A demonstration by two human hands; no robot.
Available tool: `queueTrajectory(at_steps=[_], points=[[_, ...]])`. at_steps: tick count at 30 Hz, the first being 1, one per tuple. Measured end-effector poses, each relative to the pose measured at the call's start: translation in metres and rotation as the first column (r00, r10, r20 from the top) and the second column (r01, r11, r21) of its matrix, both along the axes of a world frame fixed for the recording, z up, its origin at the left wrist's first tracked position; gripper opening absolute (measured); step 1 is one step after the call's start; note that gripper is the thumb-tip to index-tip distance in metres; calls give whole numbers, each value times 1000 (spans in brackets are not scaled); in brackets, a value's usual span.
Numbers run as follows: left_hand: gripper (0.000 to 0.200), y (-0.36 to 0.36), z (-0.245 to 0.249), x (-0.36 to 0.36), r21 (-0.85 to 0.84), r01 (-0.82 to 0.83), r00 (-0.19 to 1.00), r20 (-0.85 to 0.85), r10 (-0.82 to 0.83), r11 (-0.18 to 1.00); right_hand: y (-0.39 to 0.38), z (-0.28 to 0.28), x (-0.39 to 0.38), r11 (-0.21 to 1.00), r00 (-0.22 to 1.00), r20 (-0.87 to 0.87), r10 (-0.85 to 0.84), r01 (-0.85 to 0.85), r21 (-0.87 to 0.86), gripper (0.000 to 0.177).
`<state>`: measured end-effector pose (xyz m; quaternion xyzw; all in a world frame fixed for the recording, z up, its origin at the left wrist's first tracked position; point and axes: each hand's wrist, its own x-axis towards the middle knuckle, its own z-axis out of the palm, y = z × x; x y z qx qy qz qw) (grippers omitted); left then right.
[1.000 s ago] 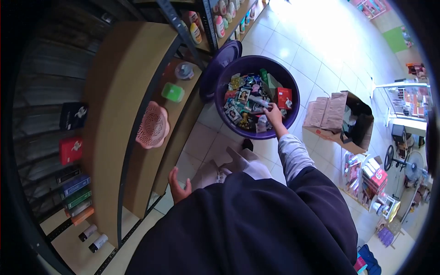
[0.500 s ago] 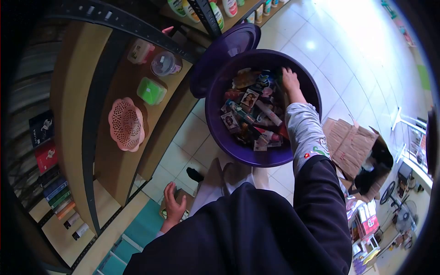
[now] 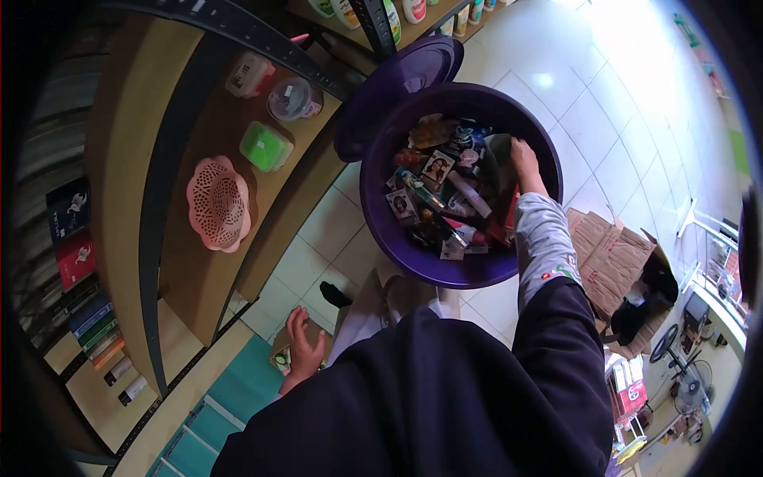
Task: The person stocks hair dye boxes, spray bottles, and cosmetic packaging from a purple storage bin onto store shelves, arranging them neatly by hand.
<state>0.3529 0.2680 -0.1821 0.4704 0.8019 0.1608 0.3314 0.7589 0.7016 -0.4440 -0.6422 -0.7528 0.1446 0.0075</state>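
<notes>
- Head view, low left: the left hand (image 3: 302, 350), fingers loosely spread, rests on a small packet (image 3: 280, 359) (mostly hidden).
- Centre: a round purple tub (image 3: 378, 224) on the floor, full of mixed packets (image 3: 437, 168), its lid (image 3: 397, 87) propped behind.
- The right hand (image 3: 524, 153) is inside the tub, fingers curled among the packets; whether they pinch anything cannot be told.

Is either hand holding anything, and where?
Cannot tell: right hand is among packets in the purple tub; left hand touches a small box.
</notes>
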Motion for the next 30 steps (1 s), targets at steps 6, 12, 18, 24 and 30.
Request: queueTrajectory(at_steps=[6,12,18,24,30], points=[[66,8,30,-2,97,13,999,35,-16,995,-27,143,18,993,984,-139,-115,118,12,38],[72,56,104,8,265,-75,966,259,4,961,-74,361,-32,930,727,-605,-325,130,-343,42],[75,101,215,2,112,-402,293,956,12,909,-139,519,-152,879,339,-930,-143,-389,-276,37],[42,43,257,-76,165,-427,114,985,-128,889,-207,605,-276,692,92,-994,57,-721,-28,47],[49,-29,292,-142,748,-478,775,606,-180,460,-291,622,-403,769,-39,-995,-89,-638,-44,62]])
